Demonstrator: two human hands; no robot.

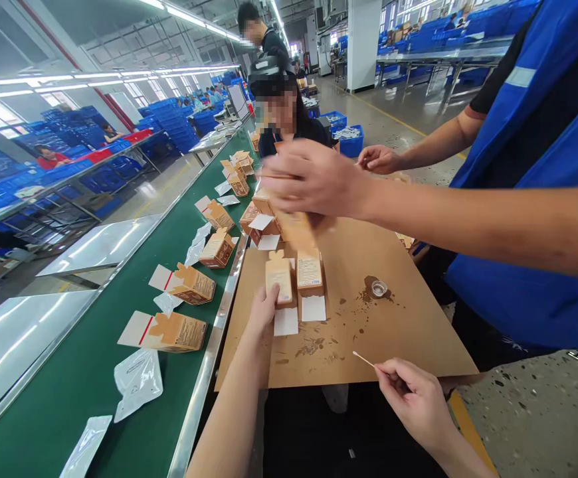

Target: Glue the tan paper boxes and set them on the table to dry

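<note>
My left hand (263, 308) has its thumb on the face of a small brown carton (279, 277), whose white flap lies toward me on the cardboard sheet (388, 345). Beside that carton, to its right, lies a second carton (309, 272) with its own white flap. Between the thumb and fingers of my right hand (411, 392) is a cotton swab (363, 358), its white tip pointing left over the sheet. A small clear dish (379, 288) sits in a dark wet patch. A co-worker's blurred hand (313, 176) is above the cartons with a brown carton piece beneath it.
On the left, the green conveyor belt (134, 285) carries several open cartons and silvery pouches (139, 382), with a metal rail (219, 332) along its edge. A person in a blue vest (533, 199) stands close on the right. Another person (289, 113) is at the far end.
</note>
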